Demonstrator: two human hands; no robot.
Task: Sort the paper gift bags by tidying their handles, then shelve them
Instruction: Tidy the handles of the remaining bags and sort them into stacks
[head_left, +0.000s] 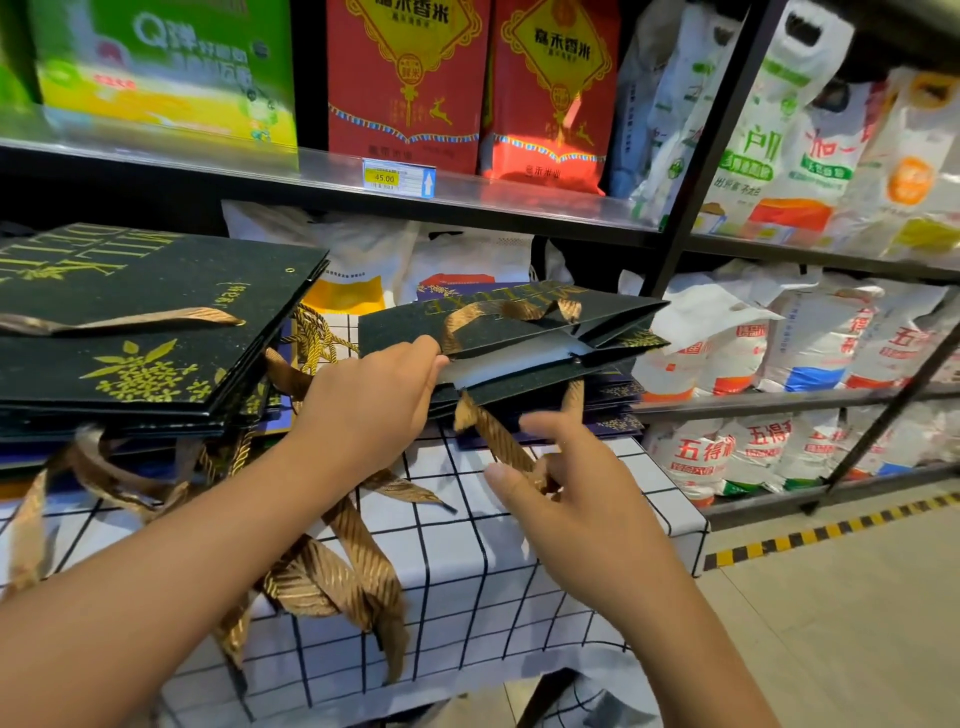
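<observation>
A dark green gift bag with gold print (524, 327) lies flat on a small pile at the middle of the table, its mouth held slightly open toward me. My left hand (371, 400) grips the near left edge of that mouth. My right hand (566, 493) pinches the bag's gold ribbon handle (498, 436), which hangs from the lower lip. A second ribbon handle (511, 312) lies on top of the bag. A larger stack of the same green bags (140, 332) sits at the left, with gold ribbons (337, 571) trailing over the table's front.
The table wears a white cloth with a black grid (467, 571). Behind it, a shelf edge with a price tag (397, 178) carries red boxes (410, 78) and a green box (166, 67). Racks of white rice sacks (779, 405) stand at the right beside floor with yellow-black tape (831, 530).
</observation>
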